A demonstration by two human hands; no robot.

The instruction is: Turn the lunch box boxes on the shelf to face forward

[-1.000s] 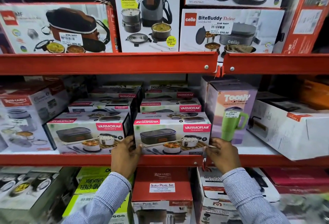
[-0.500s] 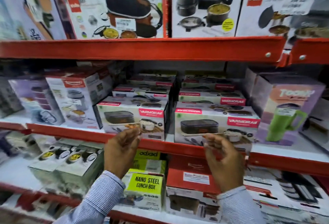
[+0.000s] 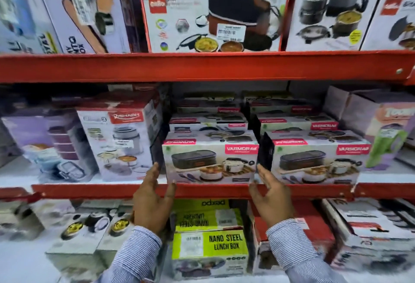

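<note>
- The left hand [image 3: 152,197] is spread open, palm turned inward, fingertips at the lower left corner of the front Varmora box [image 3: 210,162]; whether they actually touch the cardboard is hard to say through the blur.
- The right hand [image 3: 270,195] is likewise open, palm facing the left hand, fingertips at that box's lower right corner, next to the dark end panel of the second Varmora box [image 3: 314,163].
- Both wrists wear blue-and-white striped sleeves [image 3: 137,253] that run out of the bottom of the view.
- The front Varmora box is a white carton with a red brand tag at upper right, picturing a dark oblong lunch box, steel containers and cutlery; its printed face looks straight out.
- It sits at the front lip of the red middle shelf [image 3: 101,191], directly between the two hands and just above them.
- Behind it, more Varmora cartons recede in a row, their labels too smeared to read.
- Left of the box stands a taller Rishabh box [image 3: 119,141], turned slightly.
- Below the box, a yellow-green Nano Steel lunch box carton [image 3: 210,245] shows between the wrists.
- The edges of the view are blurred and the outermost boxes are cut off.
</note>
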